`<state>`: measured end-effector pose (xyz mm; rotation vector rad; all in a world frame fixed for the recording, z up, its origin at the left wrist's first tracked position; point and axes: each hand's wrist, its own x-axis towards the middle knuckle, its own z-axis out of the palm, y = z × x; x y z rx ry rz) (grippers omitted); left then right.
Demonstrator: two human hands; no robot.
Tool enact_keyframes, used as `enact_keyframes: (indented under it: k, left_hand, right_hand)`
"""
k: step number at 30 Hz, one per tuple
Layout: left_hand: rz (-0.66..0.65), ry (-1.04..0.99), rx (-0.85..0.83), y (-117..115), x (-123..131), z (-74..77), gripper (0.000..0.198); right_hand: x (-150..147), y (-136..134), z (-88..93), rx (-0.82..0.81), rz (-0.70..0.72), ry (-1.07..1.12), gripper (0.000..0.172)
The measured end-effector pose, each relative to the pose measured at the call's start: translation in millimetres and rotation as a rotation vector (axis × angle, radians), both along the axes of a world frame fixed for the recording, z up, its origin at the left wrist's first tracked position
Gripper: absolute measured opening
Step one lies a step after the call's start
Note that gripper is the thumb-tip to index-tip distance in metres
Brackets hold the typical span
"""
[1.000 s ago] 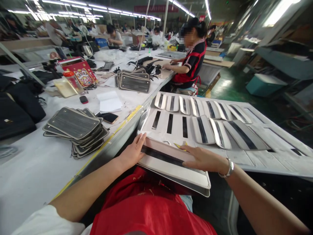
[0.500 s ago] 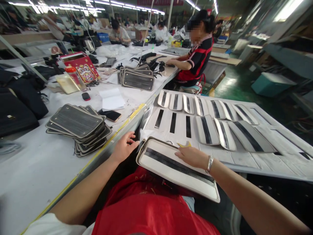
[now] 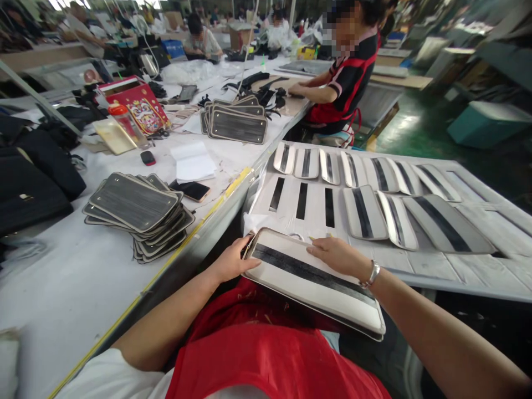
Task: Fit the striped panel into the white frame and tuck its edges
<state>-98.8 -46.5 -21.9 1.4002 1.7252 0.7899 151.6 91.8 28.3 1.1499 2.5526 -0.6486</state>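
A white rectangular panel [image 3: 291, 280] with a black stripe down its middle lies tilted across my lap, over a red apron [image 3: 266, 349]. My left hand [image 3: 230, 261] grips its near-left corner, fingers curled around the edge. My right hand [image 3: 338, 255], with a bracelet at the wrist, rests fingers-down on the panel's far edge, where a small yellow piece peeks out by the fingertips. Right behind the panel begins the white board [image 3: 419, 260] with more striped panels.
Several white striped panels [image 3: 361, 213] lie in rows on the white board ahead. A stack of dark grey panels [image 3: 137, 208] sits on the long table [image 3: 62, 288] at left, with a phone [image 3: 193, 190], paper and a second stack [image 3: 236, 124]. A person in black and red [image 3: 344, 83] sits beyond.
My left hand came back from the table edge and took the panel's left corner. The panel shifted slightly on my lap. My right hand stayed on its far edge.
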Motion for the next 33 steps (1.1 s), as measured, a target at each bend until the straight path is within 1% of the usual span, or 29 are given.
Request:
enact_keyframes:
  k: [2, 4, 8, 10, 12, 14, 16, 18, 19, 20, 21, 24, 26, 28, 30, 32, 33]
  left_hand:
    - [0.017, -0.012, 0.018, -0.2, 1.8, -1.6, 0.065]
    - [0.042, 0.017, 0.017, -0.1, 4.0, -2.9, 0.058]
    - [0.073, 0.111, -0.043, 2.3, 9.8, -3.1, 0.053]
    - [0.068, 0.133, -0.060, 4.6, 11.8, -2.2, 0.052]
    - [0.052, 0.148, -0.050, 7.1, 12.3, -1.2, 0.053]
    - [0.030, 0.159, -0.039, 9.4, 11.6, -0.7, 0.053]
    - [0.008, 0.169, -0.042, 10.9, 10.7, -0.9, 0.053]
    - [-0.005, 0.178, -0.042, 11.7, 10.7, -1.3, 0.052]
    - [-0.004, 0.181, -0.038, 11.7, 11.1, -1.4, 0.052]
    - [0.000, 0.182, -0.032, 11.5, 11.8, -1.4, 0.051]
    - [0.009, 0.185, -0.024, 10.9, 12.6, -1.3, 0.051]
    - [0.036, 0.182, -0.010, 7.1, 13.7, -0.2, 0.049]
    - [0.052, 0.136, -0.017, 3.5, 11.4, 0.8, 0.048]
    - [0.050, 0.023, -0.028, 0.5, 6.1, 2.0, 0.048]
    - [0.033, -0.093, -0.029, -0.5, -1.0, 3.4, 0.044]
    - [0.013, -0.132, -0.036, 0.6, -7.6, 5.5, 0.040]
    - [0.007, -0.104, -0.048, 1.7, -10.0, 6.9, 0.038]
  right_hand:
    - [-0.2, 1.2, -1.9, -0.024, 0.006, 0.016, 0.037]
    - [-2.0, -2.2, -5.9, 0.001, -0.012, -0.005, 0.037]
    - [-6.0, -22.5, -13.9, 0.209, -0.027, -0.166, 0.041]
    - [-6.3, -33.5, -12.7, 0.326, -0.021, -0.216, 0.042]
    - [-5.7, -41.4, -6.8, 0.448, -0.008, -0.208, 0.043]
    - [-6.5, -46.9, 1.0, 0.565, 0.047, -0.143, 0.047]
    - [-11.1, -52.0, 5.3, 0.629, 0.185, 0.001, 0.046]
    - [-21.1, -57.6, 1.1, 0.609, 0.361, 0.189, 0.043]
    - [-27.8, -60.4, -4.8, 0.577, 0.428, 0.272, 0.043]
    - [-35.0, -62.8, -12.9, 0.539, 0.465, 0.334, 0.044]
    - [-42.1, -64.6, -22.5, 0.503, 0.471, 0.374, 0.047]
    - [-58.4, -67.0, -50.9, 0.426, 0.405, 0.409, 0.055]
    - [-62.8, -67.1, -62.1, 0.406, 0.366, 0.425, 0.057]
    - [-63.6, -66.8, -65.5, 0.398, 0.348, 0.442, 0.056]
    - [-63.3, -66.2, -64.1, 0.389, 0.344, 0.445, 0.056]
    - [-63.7, -65.4, -61.8, 0.383, 0.345, 0.439, 0.056]
    - [-64.2, -65.1, -61.1, 0.383, 0.346, 0.436, 0.056]
